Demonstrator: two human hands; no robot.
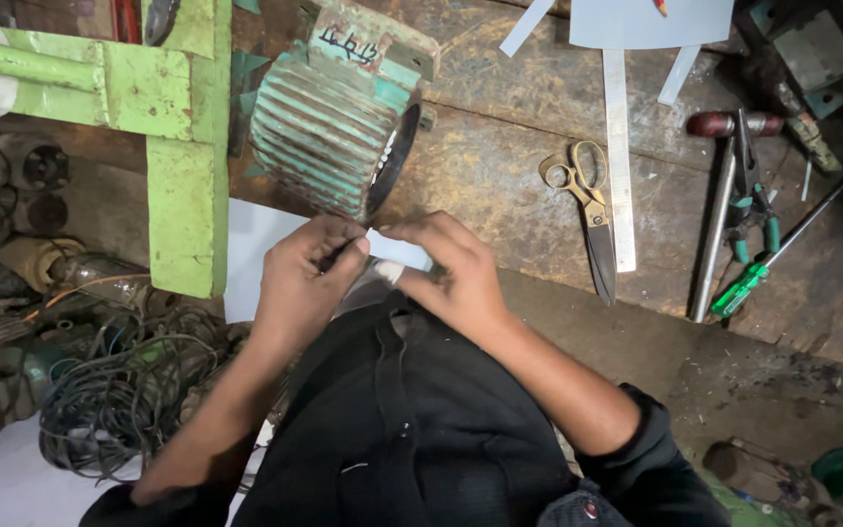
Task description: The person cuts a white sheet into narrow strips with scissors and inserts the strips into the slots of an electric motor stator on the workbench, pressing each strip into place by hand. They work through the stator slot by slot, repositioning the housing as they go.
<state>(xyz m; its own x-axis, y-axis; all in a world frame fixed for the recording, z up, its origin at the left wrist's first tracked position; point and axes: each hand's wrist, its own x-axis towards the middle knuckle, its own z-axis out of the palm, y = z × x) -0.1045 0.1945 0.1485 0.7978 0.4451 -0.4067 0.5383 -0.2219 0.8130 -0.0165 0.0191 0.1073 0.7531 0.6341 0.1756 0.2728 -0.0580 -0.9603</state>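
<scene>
The white paper strip (397,249) sits pinched between your left hand (302,283) and right hand (451,273), both closed on it, just near of the green motor housing (334,127). Pull unevenly and it may tear or slip; the scissors (587,210) lie well right.

Hand-painted dark marking (348,45) is sitting on the grey plate atop the green ribbed motor casing (319,132), near the upper middle of the bench; black strokes on a pale scuffed patch, slightly tilted. No packages, signs or screens are showing anywhere else on the bench or floor
</scene>
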